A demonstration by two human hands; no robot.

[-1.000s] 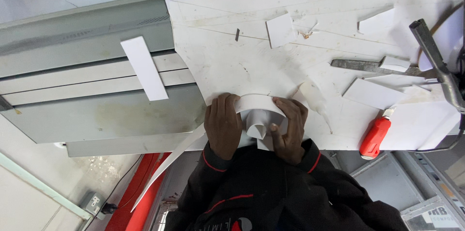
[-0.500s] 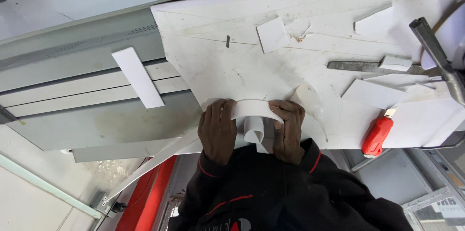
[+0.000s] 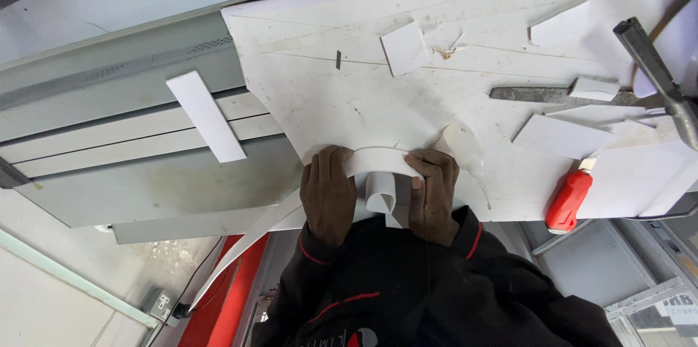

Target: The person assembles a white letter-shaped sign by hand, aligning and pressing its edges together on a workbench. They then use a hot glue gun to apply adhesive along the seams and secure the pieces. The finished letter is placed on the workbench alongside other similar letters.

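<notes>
Since the earlier frame the hands barely shifted; view slid left along the white sheet [image 3: 378, 92]. Left hand [image 3: 329, 196] and right hand [image 3: 433, 194] both clamped on the curled white strip [image 3: 382, 172] at the sheet's near edge. Best done with even thumb pressure, curl kept square to that edge

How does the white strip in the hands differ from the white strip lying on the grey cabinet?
The strip in the hands is bent into an arch with a curled end and gripped by the left hand and right hand; the strip on the cabinet lies flat, straight and untouched. The held one sits at the near edge of the white board; the other rests on the grey cabinet. Both are white.
</notes>
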